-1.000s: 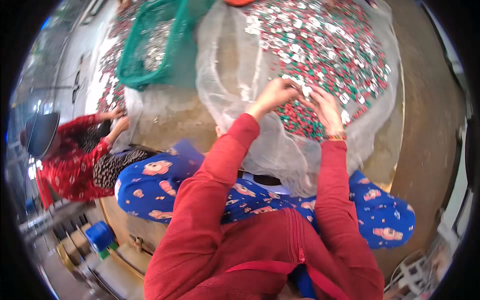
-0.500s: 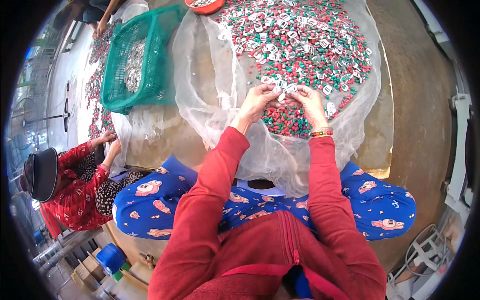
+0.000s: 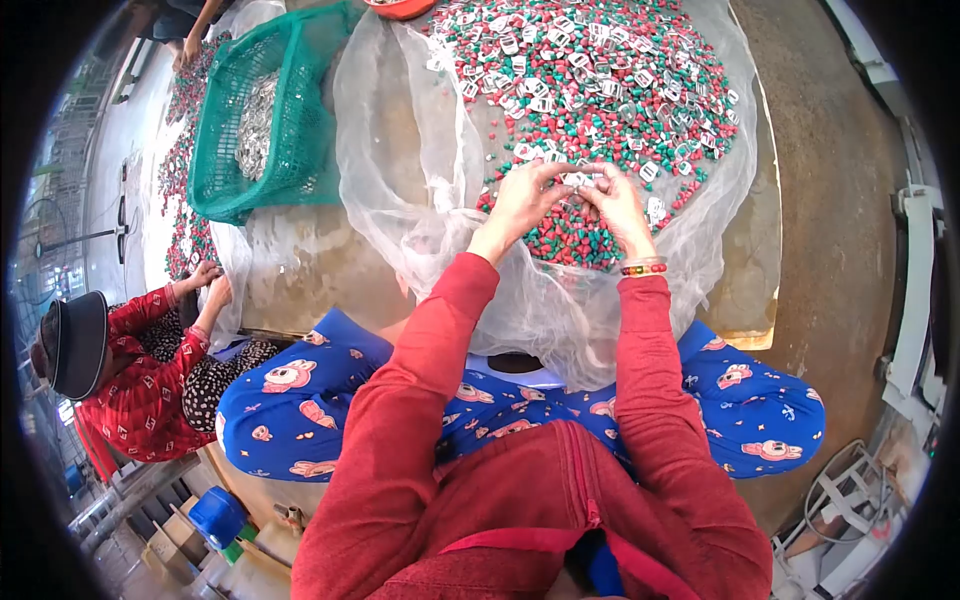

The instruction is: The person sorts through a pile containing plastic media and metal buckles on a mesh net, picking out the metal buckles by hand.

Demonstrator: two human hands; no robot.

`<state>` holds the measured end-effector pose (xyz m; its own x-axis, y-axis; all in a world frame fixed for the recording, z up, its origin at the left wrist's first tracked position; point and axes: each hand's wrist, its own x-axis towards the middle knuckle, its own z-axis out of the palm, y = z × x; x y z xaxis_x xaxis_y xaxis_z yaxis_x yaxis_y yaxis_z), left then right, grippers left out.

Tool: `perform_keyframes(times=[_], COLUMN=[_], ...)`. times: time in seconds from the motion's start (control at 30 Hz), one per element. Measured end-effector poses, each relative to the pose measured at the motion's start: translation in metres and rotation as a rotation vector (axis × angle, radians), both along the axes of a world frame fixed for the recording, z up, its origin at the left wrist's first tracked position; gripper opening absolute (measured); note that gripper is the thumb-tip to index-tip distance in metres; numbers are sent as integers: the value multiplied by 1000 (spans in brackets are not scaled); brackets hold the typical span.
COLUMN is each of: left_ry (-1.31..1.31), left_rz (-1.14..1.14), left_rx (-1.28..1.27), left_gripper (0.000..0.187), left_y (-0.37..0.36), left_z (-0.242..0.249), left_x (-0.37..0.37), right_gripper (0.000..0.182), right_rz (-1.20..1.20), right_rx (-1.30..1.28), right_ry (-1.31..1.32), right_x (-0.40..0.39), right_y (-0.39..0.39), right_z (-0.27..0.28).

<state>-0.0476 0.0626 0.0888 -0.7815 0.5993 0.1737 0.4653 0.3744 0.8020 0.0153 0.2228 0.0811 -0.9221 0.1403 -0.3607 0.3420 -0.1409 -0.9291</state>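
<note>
We see the left hand (image 3: 525, 200) and the right hand (image 3: 615, 200) raised close together over a heap of small red, green and clear plastic pieces (image 3: 600, 90). The fingertips of both hands meet on one small clear piece (image 3: 578, 179), pinched between them just above the near edge of the heap. The fingers are curled in tight around it, so both hands are nearly closed, with the piece held at the tips and the palms turned inward. Whether either hand holds more pieces inside we cannot tell.

The heap lies spread on a sheet of thin white netting (image 3: 400, 150), which is bunched up along its near side and drapes down toward our lap. The netting rests on a brown table (image 3: 330, 260). The right wrist wears a beaded bracelet (image 3: 642, 268), and both arms are in red sleeves.

To the left of the netting stands a green mesh basket (image 3: 290, 90) with a pile of pale pieces inside. At the far edge of the heap we see part of an orange bowl (image 3: 400, 8). At the left, another person in a dark hat (image 3: 75, 345) and red patterned clothes has both hands on a second spread of pieces.
</note>
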Motion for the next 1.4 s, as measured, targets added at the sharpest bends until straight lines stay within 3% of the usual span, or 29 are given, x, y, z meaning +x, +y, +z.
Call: perform_keyframes(times=[0.03,0.13,0.33,0.57,0.73,0.93,1.1,1.2,1.33,1.4], left_ry=[39,132,193,237,35,-116,-2,-63,132,148], left_rz=[9,7,-49,-274,-186,-71,100,224,146,124], left_rx=[-89,-232,-175,-238,-195,-127,-139,-132,-201,-172], left_gripper=[34,33,18,17,20,17,12,14,14,13], left_y=[0,-1,0,-17,-18,-8,-1,0,5,1], left_z=[3,13,9,14,-6,-19,-11,-20,-13,-11], left_x=[2,9,11,-6,-12,-10,0,4,11,10], right_gripper=[18,17,9,10,12,16,16,15,16,17], right_rz=[-9,-12,-63,-67,-83,-72,-55,-49,-231,-217], right_rx=[-9,-31,-22,-113,-254,-163,-141,-100,-269,-231], right_ry=[10,-16,-41,-38,-93,-104,-90,-88,-91,-48], right_x=[0,-2,-1,-5,0,0,-3,-4,-7,-6], right_y=[-1,2,-5,-26,-20,-16,-19,-26,-31,-32], right_z=[0,-3,8,-12,-28,-27,-22,-14,-24,-25])
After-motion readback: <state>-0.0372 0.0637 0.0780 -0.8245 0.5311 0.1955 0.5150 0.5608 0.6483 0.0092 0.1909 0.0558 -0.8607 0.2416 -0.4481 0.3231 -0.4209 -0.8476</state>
